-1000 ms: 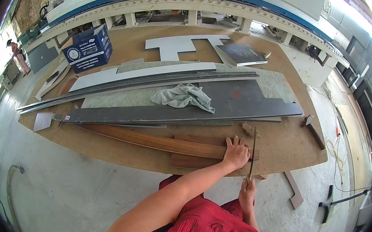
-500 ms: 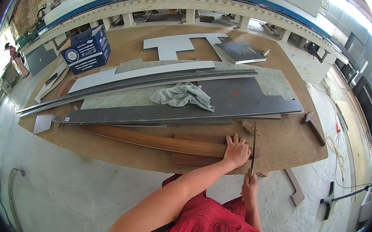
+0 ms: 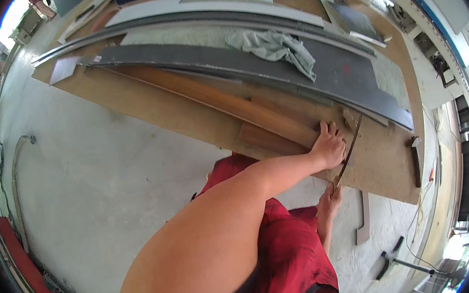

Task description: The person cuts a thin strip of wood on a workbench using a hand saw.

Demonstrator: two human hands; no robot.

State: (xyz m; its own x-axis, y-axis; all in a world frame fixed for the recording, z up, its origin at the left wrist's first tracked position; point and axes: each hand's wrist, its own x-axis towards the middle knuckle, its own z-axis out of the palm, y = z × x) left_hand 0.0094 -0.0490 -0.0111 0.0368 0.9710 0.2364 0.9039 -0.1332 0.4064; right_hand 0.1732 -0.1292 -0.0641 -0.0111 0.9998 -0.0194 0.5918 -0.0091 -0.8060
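A long brown wooden strip (image 3: 224, 99) lies across the near part of the worktable (image 3: 383, 174). My left hand (image 3: 330, 146) presses on the strip's right end, its fingers curled over the wood. Just right of it, my right hand (image 3: 328, 198) is closed round the handle of a saw (image 3: 353, 146), at the table's near edge. The narrow blade stands nearly edge-on, slanting away beside the strip's end; its teeth cannot be made out. Under the strip lies a shorter brown board (image 3: 272, 139). A small wood scrap (image 3: 349, 117) sits beyond the blade tip.
Long dark grey panels (image 3: 179, 58) and a crumpled grey-green cloth (image 3: 273, 48) lie behind the strip. A hammer (image 3: 416, 161) rests at the table's right. On the floor are a grey offcut (image 3: 363, 219) and a black-footed stand (image 3: 392, 257). A large machine (image 3: 432, 11) stands beyond.
The view has turned and tilted down, so the table now slopes toward the lower right. Both hands keep their places on the strip and the saw.
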